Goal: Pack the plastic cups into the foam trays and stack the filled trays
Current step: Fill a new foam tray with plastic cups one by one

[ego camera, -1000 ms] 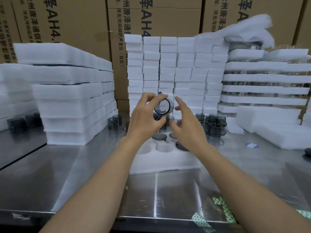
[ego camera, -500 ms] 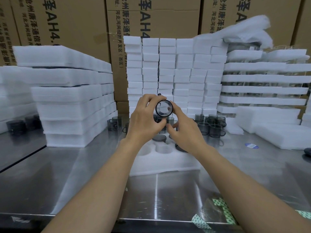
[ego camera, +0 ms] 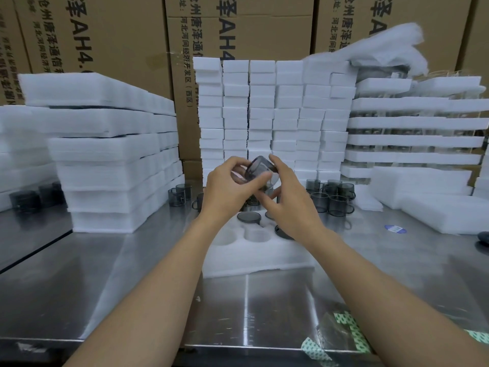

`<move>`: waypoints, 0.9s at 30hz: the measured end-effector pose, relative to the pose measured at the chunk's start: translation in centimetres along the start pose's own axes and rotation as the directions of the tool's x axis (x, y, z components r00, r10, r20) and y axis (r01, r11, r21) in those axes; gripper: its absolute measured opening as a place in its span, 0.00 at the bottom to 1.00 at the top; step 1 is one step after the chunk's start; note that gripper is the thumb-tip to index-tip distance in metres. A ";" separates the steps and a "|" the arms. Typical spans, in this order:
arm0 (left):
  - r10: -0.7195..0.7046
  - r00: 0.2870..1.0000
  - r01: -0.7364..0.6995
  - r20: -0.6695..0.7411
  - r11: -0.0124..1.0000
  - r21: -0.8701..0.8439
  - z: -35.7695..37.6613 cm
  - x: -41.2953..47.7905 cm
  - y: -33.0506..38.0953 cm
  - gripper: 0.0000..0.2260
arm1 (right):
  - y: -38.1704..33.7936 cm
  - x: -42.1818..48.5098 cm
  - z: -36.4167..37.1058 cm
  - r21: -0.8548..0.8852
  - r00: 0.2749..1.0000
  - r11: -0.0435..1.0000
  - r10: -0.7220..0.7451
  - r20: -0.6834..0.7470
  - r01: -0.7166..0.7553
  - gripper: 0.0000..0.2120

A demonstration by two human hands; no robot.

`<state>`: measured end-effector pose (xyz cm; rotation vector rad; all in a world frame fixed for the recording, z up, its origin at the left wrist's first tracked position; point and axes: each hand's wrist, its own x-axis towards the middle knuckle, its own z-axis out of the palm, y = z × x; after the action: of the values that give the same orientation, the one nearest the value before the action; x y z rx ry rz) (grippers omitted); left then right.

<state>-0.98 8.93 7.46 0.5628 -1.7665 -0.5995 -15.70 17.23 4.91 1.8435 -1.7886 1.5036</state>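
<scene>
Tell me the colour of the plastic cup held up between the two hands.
Smoky grey and see-through; the head view shows the translucent plastic cup best.

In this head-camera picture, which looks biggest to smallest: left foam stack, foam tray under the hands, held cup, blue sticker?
Largest to smallest:
left foam stack
foam tray
held cup
blue sticker
The cup is held nearer the camera, so its lead over the sticker is unsure.

My steel counter (ego camera: 127, 282) fills the lower frame, glaring with reflected light. Brown cartons (ego camera: 119, 35) printed in black wall off the top.
</scene>
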 end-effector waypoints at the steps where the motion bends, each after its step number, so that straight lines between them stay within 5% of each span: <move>1: -0.060 0.998 0.061 0.027 0.997 -0.044 0.0 0.1 0.0 0.23 | 0.0 0.0 0.0 0.025 1.000 1.000 0.010 -0.023 -0.009 0.38; 6: -0.229 0.955 0.258 0.187 0.955 -0.147 -0.2 0.2 0.2 0.22 | 0.0 0.3 0.0 0.159 0.996 0.987 -0.004 -0.093 0.019 0.31; 15: -0.328 0.892 0.426 0.312 0.842 -0.332 -1.3 0.8 0.3 0.18 | -1.1 0.3 -0.2 0.429 0.990 0.893 0.140 0.024 -0.137 0.16; 19: -0.464 0.856 0.514 0.230 0.813 -0.275 -0.9 0.9 0.3 0.25 | -1.0 0.4 -0.3 0.442 0.982 0.878 0.182 0.050 -0.186 0.28; 23: -0.495 0.817 0.571 0.296 0.764 -0.299 -0.8 0.9 0.4 0.30 | -1.0 0.0 -0.1 0.356 0.987 0.923 0.113 0.114 -0.147 0.43; 27: -0.467 0.756 0.632 0.458 0.702 -0.328 -0.7 0.8 0.4 0.30 | -0.7 0.2 0.3 0.268 0.996 0.960 0.084 0.004 -0.082 0.38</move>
<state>-0.52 8.64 8.42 0.6854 -1.6586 -1.6025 -14.98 17.11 5.25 1.8952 -1.7517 1.8623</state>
